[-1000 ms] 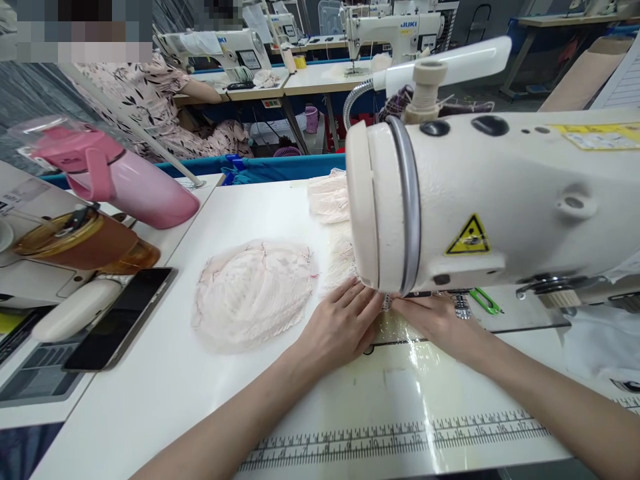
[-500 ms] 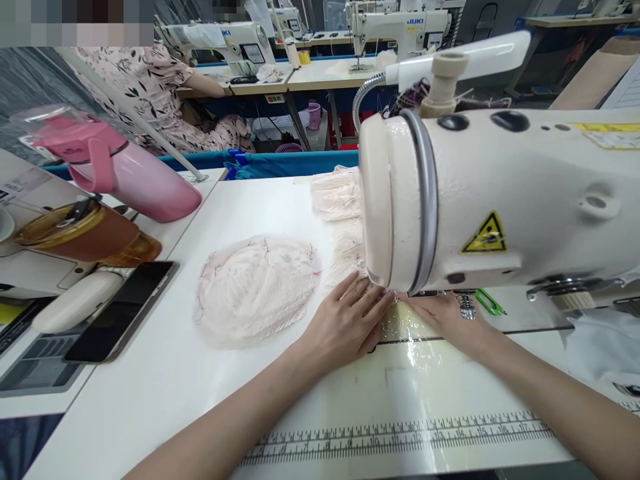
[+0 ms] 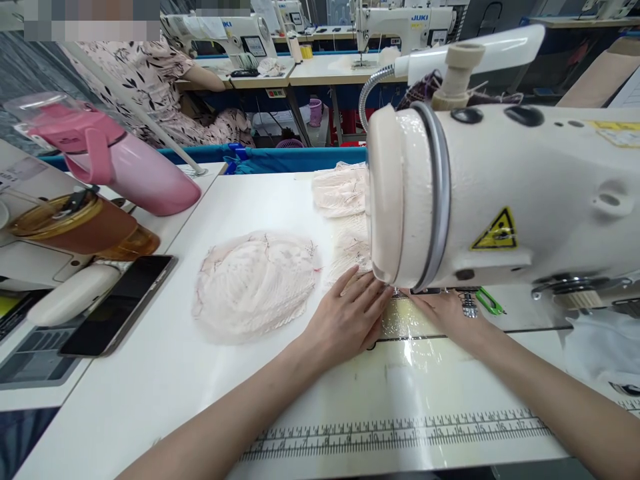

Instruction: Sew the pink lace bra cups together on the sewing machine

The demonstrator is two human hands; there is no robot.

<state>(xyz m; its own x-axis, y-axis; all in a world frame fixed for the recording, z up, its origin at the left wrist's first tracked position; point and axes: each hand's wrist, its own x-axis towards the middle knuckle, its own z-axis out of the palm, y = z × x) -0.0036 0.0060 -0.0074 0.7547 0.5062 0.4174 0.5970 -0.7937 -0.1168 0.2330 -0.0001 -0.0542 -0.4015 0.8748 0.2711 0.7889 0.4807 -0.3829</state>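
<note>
— Fingers (image 3: 361,288) of the left hand (image 3: 345,320): how do they lie?

— Flat and slightly spread, pressing down on a pale pink strip of lacy fabric (image 3: 350,250) that runs under the head of the cream industrial sewing machine (image 3: 500,193). The fingertips point at the needle area, just beside it.

— And the right hand (image 3: 445,312)?

— Flat too, fingers together, on the other side of the needle, tips almost meeting the left ones. Whether it touches the fabric I cannot tell (the machine head hides the spot).

— Where does the fabric go from there?

— Away from the person, behind the machine, to a bunched heap. Left of the left hand, near but apart, lies a rounded pile of pink lace pieces (image 3: 255,283) on the white table (image 3: 165,387).

— Further out?

— A black phone (image 3: 120,303), a brown lidded cup (image 3: 80,230) and a pink flask (image 3: 115,167) on the far left.
</note>
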